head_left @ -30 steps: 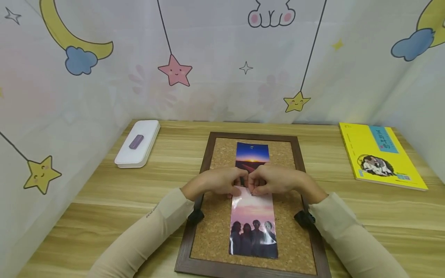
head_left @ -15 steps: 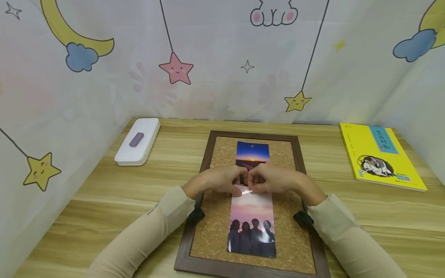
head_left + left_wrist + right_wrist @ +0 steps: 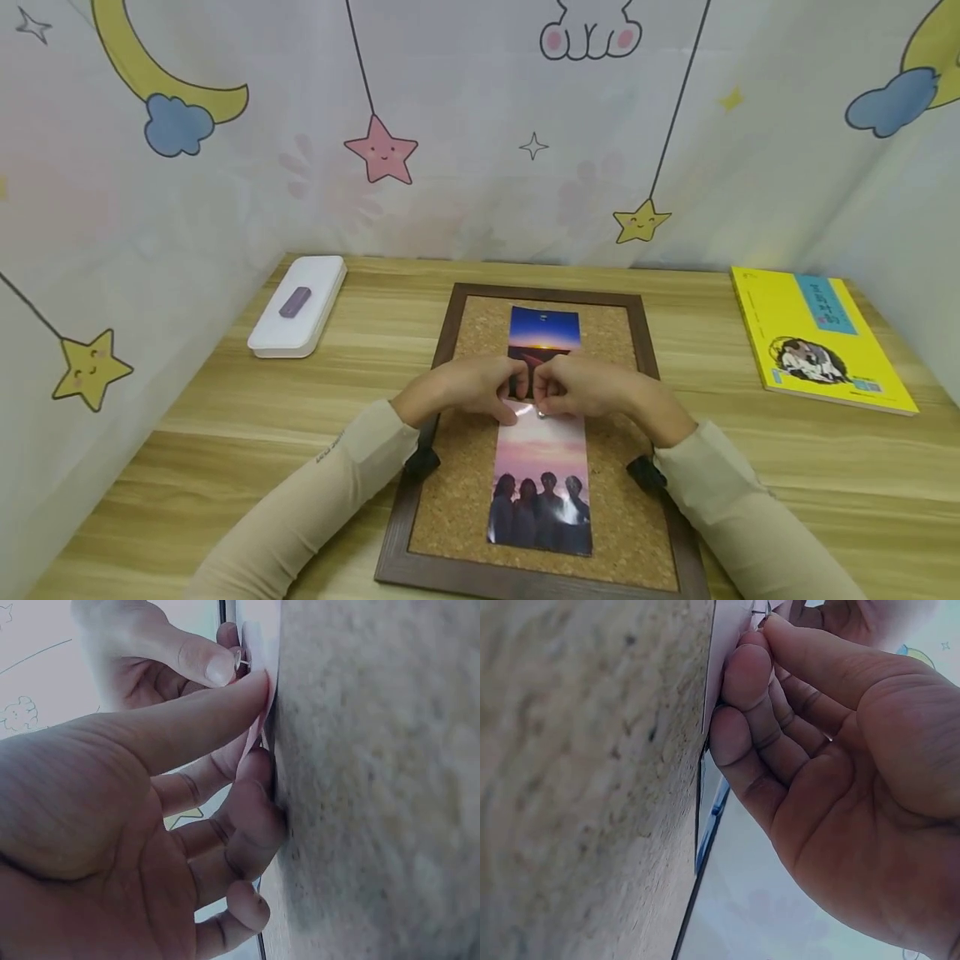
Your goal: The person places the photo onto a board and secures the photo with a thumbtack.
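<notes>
On the framed corkboard [image 3: 630, 508] lies a photo of a pink sky with several silhouetted people [image 3: 540, 475]. My left hand [image 3: 480, 387] pinches its top left edge between thumb and fingers. In the left wrist view a thumbtack [image 3: 238, 660] sits in the pinch of my right hand [image 3: 588, 387], its pin directed at the pink paper [image 3: 259, 634]. From the right wrist, that pin [image 3: 759, 612] shows close over the photo's surface. Above it, a sunset photo [image 3: 545, 332] bears a tack [image 3: 543, 317] near its top edge; the hands partly hide its lower part.
A white case [image 3: 296, 333] with a small purple block [image 3: 295, 302] on it stands at the back left of the wooden table [image 3: 262, 467]. At the right lies a yellow book [image 3: 765, 317]. A printed cloth [image 3: 465, 100] hangs behind the table.
The pink photo's lower end has swung slightly left on the board. Both hands stay almost in place, with the left still pinching the photo and the right still holding the thumbtack.
</notes>
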`<action>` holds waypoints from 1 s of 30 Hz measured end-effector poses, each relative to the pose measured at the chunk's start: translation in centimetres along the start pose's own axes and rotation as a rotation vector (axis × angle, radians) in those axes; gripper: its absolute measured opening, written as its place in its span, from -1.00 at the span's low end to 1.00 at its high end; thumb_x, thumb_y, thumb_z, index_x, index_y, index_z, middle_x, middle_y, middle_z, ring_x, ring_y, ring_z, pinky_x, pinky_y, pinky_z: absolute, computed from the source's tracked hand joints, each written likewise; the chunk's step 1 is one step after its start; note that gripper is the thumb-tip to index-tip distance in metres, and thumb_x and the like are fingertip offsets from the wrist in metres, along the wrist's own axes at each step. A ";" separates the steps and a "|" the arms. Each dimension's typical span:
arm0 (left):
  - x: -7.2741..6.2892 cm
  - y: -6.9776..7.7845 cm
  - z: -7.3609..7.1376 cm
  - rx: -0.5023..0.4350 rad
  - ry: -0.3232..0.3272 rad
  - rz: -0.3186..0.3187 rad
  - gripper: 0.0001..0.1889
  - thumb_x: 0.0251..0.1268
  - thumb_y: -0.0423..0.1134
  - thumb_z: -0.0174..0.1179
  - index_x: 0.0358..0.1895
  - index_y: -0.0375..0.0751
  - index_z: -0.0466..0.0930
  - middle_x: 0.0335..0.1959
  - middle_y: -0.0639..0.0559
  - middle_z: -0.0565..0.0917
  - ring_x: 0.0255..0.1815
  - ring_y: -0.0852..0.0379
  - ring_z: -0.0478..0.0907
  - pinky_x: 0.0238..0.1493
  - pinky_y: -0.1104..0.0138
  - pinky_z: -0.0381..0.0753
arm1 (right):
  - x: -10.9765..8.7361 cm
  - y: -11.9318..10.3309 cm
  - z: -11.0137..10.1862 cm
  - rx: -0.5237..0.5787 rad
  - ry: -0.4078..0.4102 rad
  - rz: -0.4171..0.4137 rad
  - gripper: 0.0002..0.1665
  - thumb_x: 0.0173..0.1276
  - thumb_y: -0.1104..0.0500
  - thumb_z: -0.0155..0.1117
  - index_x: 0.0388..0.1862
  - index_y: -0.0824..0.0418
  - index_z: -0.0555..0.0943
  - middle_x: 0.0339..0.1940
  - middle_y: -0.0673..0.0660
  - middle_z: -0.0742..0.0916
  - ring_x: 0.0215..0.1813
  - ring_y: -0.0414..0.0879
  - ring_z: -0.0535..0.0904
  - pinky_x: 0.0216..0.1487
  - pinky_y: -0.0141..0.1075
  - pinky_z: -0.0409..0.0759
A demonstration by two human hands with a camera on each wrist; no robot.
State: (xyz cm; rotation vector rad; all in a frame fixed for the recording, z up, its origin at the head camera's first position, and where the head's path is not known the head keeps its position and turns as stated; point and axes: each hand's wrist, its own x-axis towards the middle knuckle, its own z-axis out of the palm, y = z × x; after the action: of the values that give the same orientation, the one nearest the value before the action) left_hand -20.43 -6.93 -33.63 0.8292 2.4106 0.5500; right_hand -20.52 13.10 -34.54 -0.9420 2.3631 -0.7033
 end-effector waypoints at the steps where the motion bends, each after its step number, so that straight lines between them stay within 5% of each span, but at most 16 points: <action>1: 0.0 -0.1 0.0 0.001 0.000 0.002 -0.72 0.16 -0.32 0.45 -0.15 -0.14 0.53 -0.41 0.06 0.50 -0.40 0.19 0.42 -0.39 0.41 0.35 | 0.0 0.0 0.0 -0.002 -0.003 0.003 -0.87 0.43 0.26 0.29 -0.36 0.15 0.61 -0.50 -0.06 0.62 -0.49 -0.24 0.46 -0.45 -0.37 0.44; 15: -0.1 -0.5 -0.3 0.034 0.006 0.008 -0.73 0.18 -0.30 0.45 -0.15 -0.13 0.54 -0.41 0.07 0.53 -0.40 0.20 0.43 -0.38 0.41 0.36 | 0.8 -0.4 0.0 -0.041 -0.034 0.075 -0.89 0.42 0.30 0.25 -0.33 0.14 0.59 -0.50 -0.02 0.61 -0.51 -0.21 0.46 -0.46 -0.38 0.42; 25: -0.5 -1.0 -0.4 0.033 -0.026 0.025 -0.78 0.19 -0.36 0.42 -0.20 -0.15 0.54 -0.46 0.09 0.57 -0.46 0.22 0.46 -0.40 0.42 0.40 | 0.5 0.1 0.0 -0.041 -0.059 0.023 -0.89 0.40 0.29 0.27 -0.31 0.13 0.54 -0.49 -0.02 0.58 -0.49 -0.23 0.43 -0.43 -0.37 0.40; 30: -0.5 -0.8 -0.6 0.036 -0.029 0.022 -0.77 0.19 -0.35 0.43 -0.20 -0.14 0.54 -0.45 0.08 0.58 -0.45 0.21 0.47 -0.39 0.40 0.42 | 0.0 0.4 -0.6 -0.030 -0.081 -0.029 -0.91 0.42 0.25 0.28 -0.14 0.15 0.55 -0.44 -0.01 0.59 -0.44 -0.20 0.47 -0.37 -0.34 0.45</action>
State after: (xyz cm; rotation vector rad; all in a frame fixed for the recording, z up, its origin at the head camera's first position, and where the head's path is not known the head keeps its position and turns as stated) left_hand -20.81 -7.96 -33.47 0.8742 2.3943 0.5009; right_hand -21.04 13.54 -34.33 -0.9998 2.2996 -0.6305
